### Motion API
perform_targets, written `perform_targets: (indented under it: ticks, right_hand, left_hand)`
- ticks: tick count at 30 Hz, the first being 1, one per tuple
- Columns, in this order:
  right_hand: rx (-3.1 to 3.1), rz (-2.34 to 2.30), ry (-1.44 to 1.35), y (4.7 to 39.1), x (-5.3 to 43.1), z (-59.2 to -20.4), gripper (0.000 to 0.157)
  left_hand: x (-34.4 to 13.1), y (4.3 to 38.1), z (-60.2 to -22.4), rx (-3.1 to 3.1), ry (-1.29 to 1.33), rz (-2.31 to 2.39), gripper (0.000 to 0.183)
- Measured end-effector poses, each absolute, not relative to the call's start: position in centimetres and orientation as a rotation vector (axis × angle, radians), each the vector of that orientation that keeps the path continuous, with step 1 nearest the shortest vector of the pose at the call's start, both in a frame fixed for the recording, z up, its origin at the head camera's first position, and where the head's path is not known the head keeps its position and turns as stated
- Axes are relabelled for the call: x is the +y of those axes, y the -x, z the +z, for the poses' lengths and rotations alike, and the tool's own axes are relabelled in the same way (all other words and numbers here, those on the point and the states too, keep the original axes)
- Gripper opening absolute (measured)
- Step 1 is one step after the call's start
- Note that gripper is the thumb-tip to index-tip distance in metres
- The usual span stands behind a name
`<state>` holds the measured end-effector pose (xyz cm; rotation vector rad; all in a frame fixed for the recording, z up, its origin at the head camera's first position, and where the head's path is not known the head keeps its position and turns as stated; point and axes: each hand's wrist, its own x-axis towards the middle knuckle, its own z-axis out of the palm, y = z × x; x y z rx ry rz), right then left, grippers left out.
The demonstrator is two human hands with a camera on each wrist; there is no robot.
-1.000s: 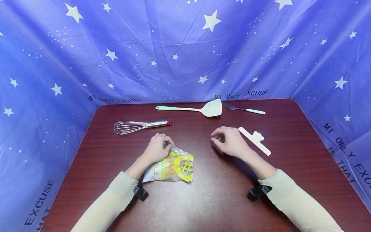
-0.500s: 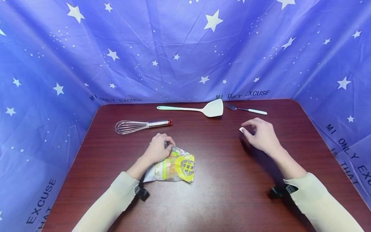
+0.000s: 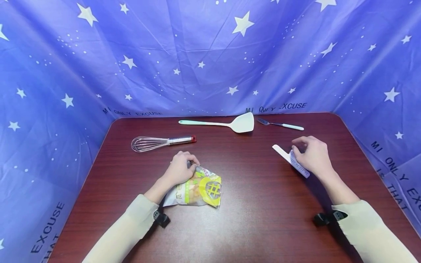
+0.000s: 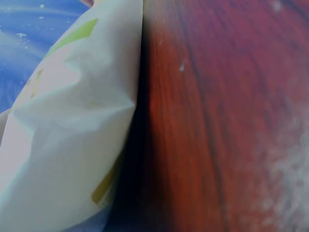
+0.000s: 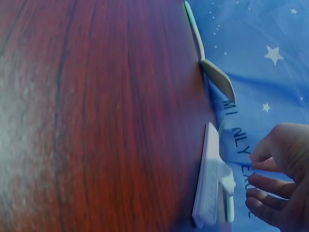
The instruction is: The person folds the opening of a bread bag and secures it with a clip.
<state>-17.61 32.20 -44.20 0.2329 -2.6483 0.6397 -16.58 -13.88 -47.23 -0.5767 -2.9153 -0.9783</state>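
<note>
My left hand (image 3: 181, 168) pinches the top edge of a snack bag (image 3: 204, 190), a clear and yellow-green printed packet on the table. In the left wrist view the pale side of the bag (image 4: 72, 130) fills the left half. A white bag clip (image 3: 283, 153) with a long straight bar lies on the right of the table. Just right of it is my right hand (image 3: 312, 153), fingers loosely bent, the thumb overlapping the clip in the head view. The right wrist view shows a gap between these fingers and the clip (image 5: 208, 179).
A whisk (image 3: 164, 142) with a metal handle lies behind the left hand. Along the back edge of the dark red table (image 3: 243, 226) are a pale green spatula (image 3: 241, 123) and a white-handled fork (image 3: 289, 126). A blue star-printed curtain (image 3: 210, 47) encloses the back and sides.
My right hand has moved rightward from the clip's left side, across it, to its right side, uncovering most of the clip. The left hand and bag have stayed put.
</note>
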Motion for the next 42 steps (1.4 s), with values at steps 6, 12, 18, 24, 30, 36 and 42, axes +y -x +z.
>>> perform_targets:
  ticks: [6,12,18,24,30,36,42]
  right_hand:
    - [-2.748,0.633,-0.169,17.3,33.3,-44.6,0.027]
    - [-2.842,0.620,-0.154,17.1,33.9,-44.9,0.031]
    - [-2.861,0.614,-0.160,17.1,34.1,-45.1,0.021]
    - [-2.898,0.618,-0.161,17.0,34.1,-44.8,0.017]
    - [-2.975,0.688,-0.134,16.9,33.7,-43.7,0.017]
    - [-2.956,0.736,-0.150,16.9,33.3,-42.8,0.020]
    - [-2.923,0.812,-0.146,17.3,32.5,-41.4,0.027]
  left_hand:
    - [-13.8,16.7,-47.5,-2.909,0.585,-0.974,0.017]
    - [-13.8,16.7,-47.5,-2.919,0.575,-0.967,0.016]
    - [-13.9,16.6,-47.3,-2.924,0.563,-0.974,0.016]
    - [-13.9,16.7,-47.5,-2.929,0.565,-0.967,0.016]
    - [-13.9,16.8,-47.6,-2.926,0.581,-0.946,0.017]
    - [-13.8,16.7,-47.6,-2.924,0.592,-0.939,0.017]
    - [-13.8,16.6,-47.5,-2.913,0.595,-0.936,0.016]
